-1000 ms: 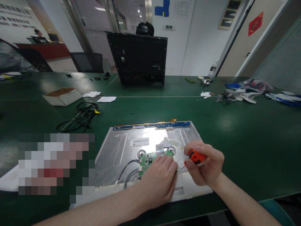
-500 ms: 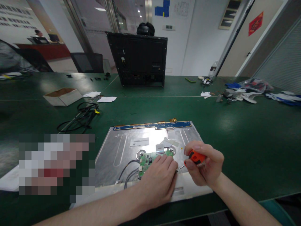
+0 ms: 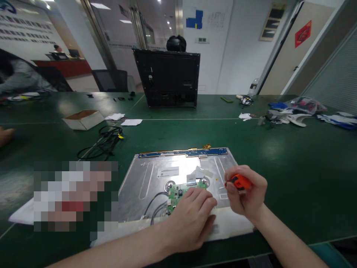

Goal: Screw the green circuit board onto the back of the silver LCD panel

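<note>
My right hand (image 3: 248, 191) is closed round the orange and black handle of a small screwdriver (image 3: 240, 181). Its thin shaft is faint and points left, above the metal back of a display panel (image 3: 145, 178). My left hand (image 3: 195, 214) lies over the right part of a green circuit board (image 3: 174, 191), fingers curled and fingertips turned down at its right side. Whatever they grip there is hidden. Dark cables (image 3: 154, 203) leave the board's left side, and a flat ribbon cable (image 3: 191, 179) meets its top edge. A blue circuit strip (image 3: 182, 152) runs along the panel's far edge.
Left of the panel are black cables (image 3: 103, 143), an open box (image 3: 83, 120) and a blurred-out patch (image 3: 75, 197). A black monitor housing (image 3: 170, 80) stands at the back, with a person's head behind it. Gloves and bags (image 3: 295, 111) lie far right. Another person's hand (image 3: 5, 136) shows at left.
The screwdriver has drawn back up and right from my left fingertips. My left thumb has parted a little from the index finger. The camera view has shifted slightly, and another person's hand appears at left.
</note>
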The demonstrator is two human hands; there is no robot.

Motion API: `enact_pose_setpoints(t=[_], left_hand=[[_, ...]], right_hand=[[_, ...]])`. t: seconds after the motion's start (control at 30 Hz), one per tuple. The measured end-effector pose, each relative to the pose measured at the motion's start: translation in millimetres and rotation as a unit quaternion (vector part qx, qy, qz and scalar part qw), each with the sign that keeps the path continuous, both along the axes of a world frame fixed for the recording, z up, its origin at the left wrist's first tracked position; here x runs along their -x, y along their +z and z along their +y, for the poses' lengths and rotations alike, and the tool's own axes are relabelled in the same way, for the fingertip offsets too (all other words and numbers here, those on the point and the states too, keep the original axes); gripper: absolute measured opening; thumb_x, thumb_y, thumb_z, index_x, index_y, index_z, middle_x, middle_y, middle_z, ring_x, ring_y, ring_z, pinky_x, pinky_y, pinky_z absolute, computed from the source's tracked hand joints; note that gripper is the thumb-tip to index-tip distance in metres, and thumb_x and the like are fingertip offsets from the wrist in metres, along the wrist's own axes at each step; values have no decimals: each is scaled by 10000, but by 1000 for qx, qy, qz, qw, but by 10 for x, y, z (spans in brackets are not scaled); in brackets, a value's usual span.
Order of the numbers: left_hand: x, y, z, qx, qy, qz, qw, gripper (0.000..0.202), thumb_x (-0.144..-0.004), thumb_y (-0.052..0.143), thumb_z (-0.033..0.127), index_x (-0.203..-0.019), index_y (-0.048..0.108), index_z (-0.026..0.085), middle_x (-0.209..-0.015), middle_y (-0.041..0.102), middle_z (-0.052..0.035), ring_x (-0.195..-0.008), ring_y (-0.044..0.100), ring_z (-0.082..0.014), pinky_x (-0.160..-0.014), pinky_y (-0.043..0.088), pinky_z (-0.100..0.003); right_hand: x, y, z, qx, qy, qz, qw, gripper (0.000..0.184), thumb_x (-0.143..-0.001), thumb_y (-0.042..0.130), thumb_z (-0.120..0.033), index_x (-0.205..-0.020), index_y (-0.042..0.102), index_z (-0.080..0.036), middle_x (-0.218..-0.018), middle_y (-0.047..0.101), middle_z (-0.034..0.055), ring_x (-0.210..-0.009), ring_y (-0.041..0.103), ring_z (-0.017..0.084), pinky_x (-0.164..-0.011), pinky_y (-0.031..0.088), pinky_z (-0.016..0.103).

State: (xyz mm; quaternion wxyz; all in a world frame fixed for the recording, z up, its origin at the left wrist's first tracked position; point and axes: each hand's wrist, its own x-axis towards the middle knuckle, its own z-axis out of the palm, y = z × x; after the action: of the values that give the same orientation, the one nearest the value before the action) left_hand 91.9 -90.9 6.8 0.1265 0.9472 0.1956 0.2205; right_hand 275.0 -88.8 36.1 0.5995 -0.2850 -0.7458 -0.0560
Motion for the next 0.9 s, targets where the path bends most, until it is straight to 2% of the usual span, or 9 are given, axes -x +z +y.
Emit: enact_pose_setpoints(t=[0.07, 0.13, 0.23, 0.3, 0.4, 0.53, 0.67, 0.8, 0.9], left_hand=[[35, 88, 7, -23, -16, -31, 999, 204, -871, 461, 152, -1073, 480, 169, -1006, 605, -89, -912, 540, -242, -796, 441, -390], [111, 200, 24, -37, -5, -52, 998, 193, -880, 463, 151, -1070, 487, 170, -1001, 606, -85, -902, 545, -235, -794, 439, -384], [339, 338, 58, -39, 65, -64, 995, 169, -887, 471, 159, -1053, 500, 177, -1005, 599, -85, -929, 551, -234, -813, 447, -381], [562, 355, 76, -41, 130, -54, 989, 162, -902, 471, 186, -1060, 508, 189, -1013, 601, -84, -951, 558, -241, -823, 459, -385], [943, 242, 76, -53, 229, -34, 971, 194, -933, 463, 284, -1100, 522, 205, -1058, 613, -88, -993, 581, -260, -836, 491, -398], [1378, -49, -11, -67, 335, 11, 940, 331, -940, 443, 437, -1160, 549, 214, -1116, 644, -91, -1016, 624, -285, -838, 538, -427], [1610, -273, -159, -68, 368, 40, 926, 465, -948, 382, 480, -1319, 499, 226, -1278, 610, -83, -1125, 612, -287, -918, 539, -436], [1698, -360, -251, -73, 380, 61, 920, 535, -950, 329, 482, -1397, 452, 214, -1378, 541, -88, -1224, 549, -302, -972, 511, -474], [1743, -409, -258, -83, 380, 79, 918, 554, -942, 316, 501, -1388, 485, 219, -1428, 492, -80, -1278, 492, -337, -981, 490, -526]], right_hand=[[-39, 44, 10, -7, -46, 6, 999, 425, -810, 506, -83, -1210, 431, -206, -765, 512, -19, -611, 535, 121, -541, 479, 254], [-74, 97, -16, -7, -105, -11, 994, 352, -813, 507, -77, -1134, 442, -205, -785, 517, -12, -635, 544, 119, -556, 475, 243], [-126, 120, -136, 38, -200, -96, 974, 194, -833, 495, -77, -983, 462, -195, -718, 522, -31, -516, 489, 79, -482, 412, 187], [-168, 60, -244, 95, -250, -155, 951, 113, -854, 497, -104, -931, 492, -186, -658, 546, -39, -453, 480, 65, -458, 402, 171], [-233, -115, -388, 187, -290, -248, 905, 155, -863, 451, -121, -962, 554, -181, -757, 669, 15, -509, 597, 97, -447, 433, 176], [-267, -327, -510, 285, -356, -301, 838, 289, -833, 456, -142, -1071, 612, -189, -1121, 689, 78, -646, 686, 152, -485, 523, 235], [-228, -405, -571, 364, -369, -322, 793, 341, -870, 481, -229, -1175, 627, -189, -1373, 548, 96, -847, 718, 212, -610, 592, 300], [-179, -429, -601, 440, -366, -330, 751, 407, -902, 453, -244, -1289, 578, -210, -1404, 509, 69, -932, 708, 227, -698, 603, 331], [-160, -451, -614, 475, -370, -325, 730, 415, -904, 454, -243, -1302, 570, -225, -1391, 520, 51, -952, 704, 232, -720, 599, 335]])
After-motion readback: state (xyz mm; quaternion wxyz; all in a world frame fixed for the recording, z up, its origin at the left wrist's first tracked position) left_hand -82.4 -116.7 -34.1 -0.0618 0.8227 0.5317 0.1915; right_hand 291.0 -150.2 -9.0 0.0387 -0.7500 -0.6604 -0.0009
